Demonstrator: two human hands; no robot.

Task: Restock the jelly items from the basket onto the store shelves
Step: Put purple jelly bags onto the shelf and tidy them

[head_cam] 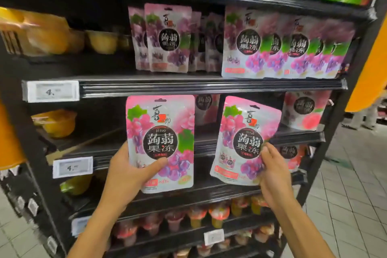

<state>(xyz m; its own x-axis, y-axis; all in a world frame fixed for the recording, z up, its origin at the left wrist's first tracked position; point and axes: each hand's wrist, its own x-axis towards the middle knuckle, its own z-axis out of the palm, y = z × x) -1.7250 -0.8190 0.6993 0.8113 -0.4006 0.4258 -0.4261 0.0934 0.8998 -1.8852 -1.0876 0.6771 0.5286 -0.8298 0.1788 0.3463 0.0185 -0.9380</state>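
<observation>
Two upright pink grape jelly pouches [161, 142] [245, 142], shelf-front.

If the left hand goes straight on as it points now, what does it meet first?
Probably the black shelf rail: the left hand points up, and its grape jelly pouch ends just under the rail. Depth is unclear.
</observation>
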